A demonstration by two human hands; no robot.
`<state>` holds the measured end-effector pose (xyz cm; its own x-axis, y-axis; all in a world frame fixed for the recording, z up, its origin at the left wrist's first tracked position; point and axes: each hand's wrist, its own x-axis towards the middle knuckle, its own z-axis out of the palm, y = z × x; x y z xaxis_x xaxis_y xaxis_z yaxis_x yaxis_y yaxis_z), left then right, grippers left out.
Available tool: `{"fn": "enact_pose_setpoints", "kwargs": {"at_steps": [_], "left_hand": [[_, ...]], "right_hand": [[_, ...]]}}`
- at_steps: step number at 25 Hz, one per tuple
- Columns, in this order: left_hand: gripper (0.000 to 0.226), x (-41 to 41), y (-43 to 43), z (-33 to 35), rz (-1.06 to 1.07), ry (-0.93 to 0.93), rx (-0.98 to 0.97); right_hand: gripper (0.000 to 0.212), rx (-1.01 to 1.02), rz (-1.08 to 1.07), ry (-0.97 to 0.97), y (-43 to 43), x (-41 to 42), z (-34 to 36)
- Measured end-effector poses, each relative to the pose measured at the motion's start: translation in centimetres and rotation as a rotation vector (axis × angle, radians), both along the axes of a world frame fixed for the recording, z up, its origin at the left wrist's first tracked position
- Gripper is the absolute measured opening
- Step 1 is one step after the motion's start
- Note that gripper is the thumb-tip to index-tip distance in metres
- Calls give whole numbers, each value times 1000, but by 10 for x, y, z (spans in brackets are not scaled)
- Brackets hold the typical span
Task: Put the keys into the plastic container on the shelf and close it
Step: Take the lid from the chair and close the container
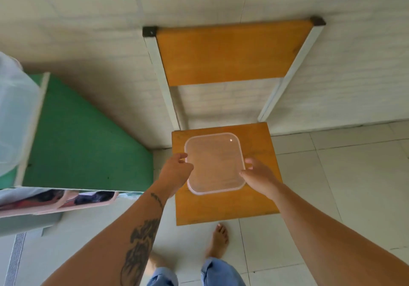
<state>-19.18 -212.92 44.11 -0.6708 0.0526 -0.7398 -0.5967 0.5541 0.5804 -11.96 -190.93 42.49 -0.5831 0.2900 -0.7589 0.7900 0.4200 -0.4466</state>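
Both forearms reach down; left hand (177, 170) and right hand (257, 175) pinch opposite edges of the container (214, 163) on the chair (223, 206). No keys visible. Thin edge grip could slip, likely dropping it.

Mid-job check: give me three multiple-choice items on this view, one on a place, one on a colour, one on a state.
1. The plastic container is over:
A. the chair seat
B. the green board
C. the floor tiles

2. The chair back is:
A. green
B. orange
C. blue

3. The container is:
A. untouched
B. gripped by one hand
C. touched at both sides, left hand and right hand

Answers: 1 A, orange seat shows all round it. 2 B, orange panel between white posts. 3 C, fingers meet opposite edges.
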Motion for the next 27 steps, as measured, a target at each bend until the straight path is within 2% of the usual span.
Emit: {"fn": "enact_pose_setpoints", "kwargs": {"at_steps": [5, 9, 13, 17, 19, 23, 27], "left_hand": [[72, -5, 18, -77, 78, -59, -48], [77, 2, 21, -111, 100, -57, -53], [79, 10, 15, -111, 162, -78, -6], [76, 10, 6, -75, 160, -82, 30], [73, 9, 2, -48, 152, -43, 46], [62, 11, -11, 22, 79, 62, 64], [61, 28, -26, 93, 103, 148, 95]], "right_hand": [[48, -26, -72, -23, 14, -14, -71], [32, -10, -151, 33, 5, -24, -108], [43, -50, -268, -11, 3, -17, -120], [75, -164, -369, -55, 3, -7, -96], [80, -167, -413, -17, 0, -3, -75], [60, -116, -475, 140, -8, 7, -11], [51, -44, -457, 298, -22, 21, 57]]}}
